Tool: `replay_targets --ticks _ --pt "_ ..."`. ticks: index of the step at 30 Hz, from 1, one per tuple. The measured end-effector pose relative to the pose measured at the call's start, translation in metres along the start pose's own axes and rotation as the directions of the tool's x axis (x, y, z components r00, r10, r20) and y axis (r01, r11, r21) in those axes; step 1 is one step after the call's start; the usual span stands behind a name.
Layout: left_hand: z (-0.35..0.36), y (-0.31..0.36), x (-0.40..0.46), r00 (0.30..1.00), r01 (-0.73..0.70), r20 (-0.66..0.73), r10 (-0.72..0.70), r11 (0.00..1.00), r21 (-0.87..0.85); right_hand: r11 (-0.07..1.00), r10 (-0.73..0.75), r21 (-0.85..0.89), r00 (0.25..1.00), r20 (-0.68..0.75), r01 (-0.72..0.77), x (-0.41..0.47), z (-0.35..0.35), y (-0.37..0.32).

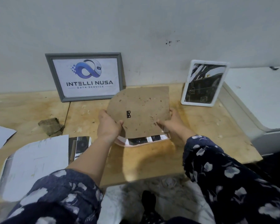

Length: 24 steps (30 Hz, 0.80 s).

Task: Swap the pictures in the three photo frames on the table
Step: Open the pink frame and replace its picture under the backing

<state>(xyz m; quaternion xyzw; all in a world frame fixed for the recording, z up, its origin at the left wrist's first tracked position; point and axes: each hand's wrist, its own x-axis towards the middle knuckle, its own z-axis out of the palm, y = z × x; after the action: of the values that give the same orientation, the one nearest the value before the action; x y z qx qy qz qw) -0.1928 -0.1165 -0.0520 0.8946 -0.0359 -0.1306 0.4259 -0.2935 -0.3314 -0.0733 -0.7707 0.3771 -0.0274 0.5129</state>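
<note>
A brown backing board (141, 109) with a small black hanger clip is held tilted above a pink frame (120, 143) that lies face down on the table. A dark picture (144, 140) shows in the pink frame below the board's lower edge. My left hand (107, 125) grips the board's left edge and my right hand (171, 122) grips its right edge. A grey frame (64, 94) with a logo print leans on the wall at the back left. A white frame (185, 92) with a dark picture leans at the back right.
Loose sheets of paper (37, 160) and a dark print (80, 146) lie at the front left of the wooden table (200, 126). A brown scrap (49, 126) lies left of my hands. A white appliance (257, 101) stands at the right.
</note>
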Motion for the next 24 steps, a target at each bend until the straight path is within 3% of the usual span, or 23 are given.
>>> replay_targets --ticks 4,8,16,24 --pt "0.018 0.036 -0.008 0.994 -0.104 -0.029 0.106 0.992 0.075 1.000 0.005 -0.030 0.991 -0.134 -0.009 0.005 -0.032 -0.002" --pt "0.055 0.057 -0.022 0.990 -0.127 0.084 0.116 0.984 0.127 0.975 0.039 -0.206 0.983 -0.180 -0.076 0.004 -0.077 0.018" --pt "0.154 0.087 -0.048 0.954 -0.153 0.295 0.058 0.938 0.310 0.847 0.231 -0.435 0.949 -0.216 -0.305 -0.005 -0.160 0.085" --pt "0.218 0.102 -0.065 0.953 -0.147 0.301 -0.022 0.838 0.525 0.805 0.238 -0.521 0.959 -0.151 -0.282 0.009 -0.201 0.132"
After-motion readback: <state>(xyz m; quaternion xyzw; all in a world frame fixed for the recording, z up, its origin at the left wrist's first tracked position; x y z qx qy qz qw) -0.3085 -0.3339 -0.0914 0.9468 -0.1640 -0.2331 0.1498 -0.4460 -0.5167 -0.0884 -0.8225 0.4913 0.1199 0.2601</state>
